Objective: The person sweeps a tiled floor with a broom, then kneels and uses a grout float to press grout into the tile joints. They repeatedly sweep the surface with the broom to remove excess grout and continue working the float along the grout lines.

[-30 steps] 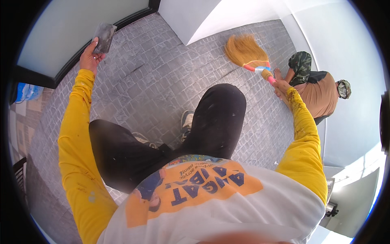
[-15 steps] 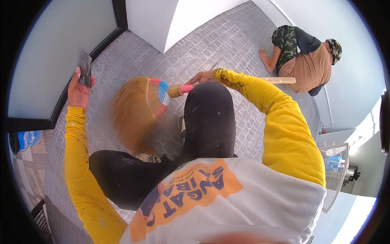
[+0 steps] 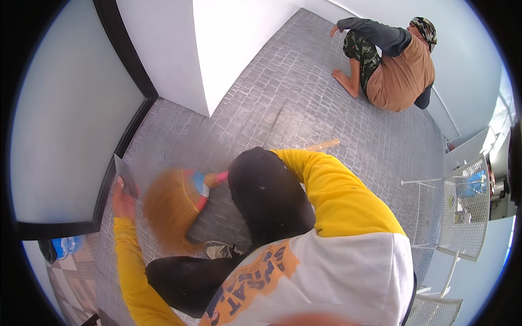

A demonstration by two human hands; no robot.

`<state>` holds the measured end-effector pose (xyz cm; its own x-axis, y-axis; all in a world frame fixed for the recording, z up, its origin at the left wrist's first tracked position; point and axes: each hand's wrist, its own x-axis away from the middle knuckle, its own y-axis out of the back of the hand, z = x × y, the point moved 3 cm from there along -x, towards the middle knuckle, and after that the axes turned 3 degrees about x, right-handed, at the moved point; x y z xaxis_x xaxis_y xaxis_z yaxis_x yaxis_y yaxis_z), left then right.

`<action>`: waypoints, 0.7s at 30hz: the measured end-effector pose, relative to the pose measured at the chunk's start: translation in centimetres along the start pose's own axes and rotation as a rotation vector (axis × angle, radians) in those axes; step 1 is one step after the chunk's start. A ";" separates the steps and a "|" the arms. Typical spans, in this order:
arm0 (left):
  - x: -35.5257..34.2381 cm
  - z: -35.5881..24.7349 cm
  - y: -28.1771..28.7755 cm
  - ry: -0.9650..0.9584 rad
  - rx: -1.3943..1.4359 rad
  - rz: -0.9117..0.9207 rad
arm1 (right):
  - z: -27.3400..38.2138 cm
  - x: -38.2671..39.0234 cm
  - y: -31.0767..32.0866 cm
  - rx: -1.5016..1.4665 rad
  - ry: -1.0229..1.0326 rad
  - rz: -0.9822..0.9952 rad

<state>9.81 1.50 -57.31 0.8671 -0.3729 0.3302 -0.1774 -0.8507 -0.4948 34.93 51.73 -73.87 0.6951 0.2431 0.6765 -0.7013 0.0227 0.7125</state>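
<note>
My left hand (image 3: 124,201) is closed on a thin, flat dark-grey piece (image 3: 126,176), held upright near the black door frame; its exact kind is unclear. In front of my legs is a soft broom (image 3: 171,206) with brown bristles, blurred along their edges, and a red, blue and white binding. Its pink grip passes behind my raised knee (image 3: 261,179), and the wooden handle end (image 3: 324,145) shows on the other side. My right arm (image 3: 337,190), in a yellow sleeve, reaches behind that knee, which hides the right hand.
A person (image 3: 402,70) in a brown and grey shirt sits on the paved floor (image 3: 283,103) by the far right wall. To the left are a frosted panel (image 3: 70,130) in a black frame and a white pillar (image 3: 179,54). White mesh racks (image 3: 465,212) stand at right.
The view has shifted, and my right hand, seen before gripping the broom handle, is now behind my knee. The other person has raised an arm over their knees and turned their head.
</note>
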 end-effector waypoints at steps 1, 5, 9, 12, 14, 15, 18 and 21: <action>-0.4 0.5 -0.3 0.005 -0.018 -0.004 | -0.9 1.3 -1.1 0.037 -0.022 -0.040; -2.3 3.0 -1.9 0.053 -0.109 -0.005 | -2.3 4.7 -4.7 0.132 -0.052 -0.167; -3.6 4.8 -4.2 0.156 -0.207 0.145 | -2.0 6.2 -6.6 0.175 -0.050 -0.253; -3.8 5.5 -5.1 0.254 -0.359 0.077 | -1.4 6.6 -7.3 0.209 -0.042 -0.304; -3.7 5.9 -6.0 0.251 -0.332 0.164 | -0.8 6.7 -7.6 0.223 -0.027 -0.325; -3.6 5.9 -6.3 0.245 -0.311 0.219 | -0.7 6.6 -7.7 0.228 -0.022 -0.334; -3.7 5.6 -6.6 0.225 -0.352 0.271 | -0.2 6.3 -8.1 0.250 -0.013 -0.361; -3.4 3.8 -7.0 0.139 -0.389 0.207 | 0.1 5.9 -8.4 0.262 -0.012 -0.387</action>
<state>9.91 10.08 -58.03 0.7290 -0.5730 0.3744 -0.5248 -0.8191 -0.2317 44.93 52.85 -75.83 0.9006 0.2539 0.3527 -0.3278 -0.1361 0.9349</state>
